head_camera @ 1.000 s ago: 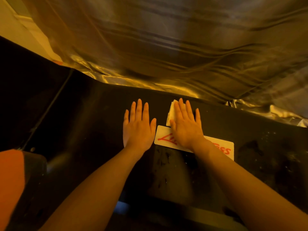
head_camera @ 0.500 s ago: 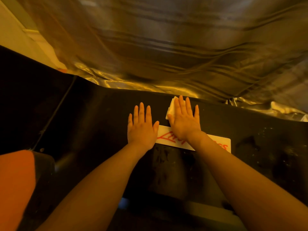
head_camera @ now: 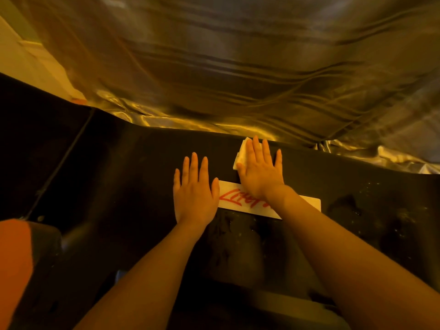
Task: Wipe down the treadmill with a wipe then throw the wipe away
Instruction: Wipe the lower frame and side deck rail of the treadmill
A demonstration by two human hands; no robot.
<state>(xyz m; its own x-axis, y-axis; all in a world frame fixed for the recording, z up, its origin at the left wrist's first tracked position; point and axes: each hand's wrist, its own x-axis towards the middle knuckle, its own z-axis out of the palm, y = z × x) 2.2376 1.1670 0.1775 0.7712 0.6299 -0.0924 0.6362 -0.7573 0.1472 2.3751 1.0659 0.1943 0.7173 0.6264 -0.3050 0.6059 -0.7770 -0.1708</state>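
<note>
The black treadmill hood (head_camera: 133,177) stretches across the middle of the view, with wet smears and specks on its right part. My right hand (head_camera: 260,170) lies flat with straight fingers on a folded white wipe (head_camera: 241,153), pressing it onto the hood near the far edge. Most of the wipe is hidden under the palm. My left hand (head_camera: 194,189) rests flat on the hood beside it, fingers straight, holding nothing. A white sticker with red lettering (head_camera: 234,198) lies between the two hands, partly under my right wrist.
A shiny silver-gold curtain (head_camera: 238,67) hangs right behind the hood's far edge. A thin cord (head_camera: 59,167) runs down the hood's left side. An orange and grey part (head_camera: 16,258) sits at the lower left. A pale wall (head_camera: 21,60) shows at the upper left.
My right hand has slid the wipe away from me, off the sticker toward the hood's far edge. The left hand stays flat in about the same place.
</note>
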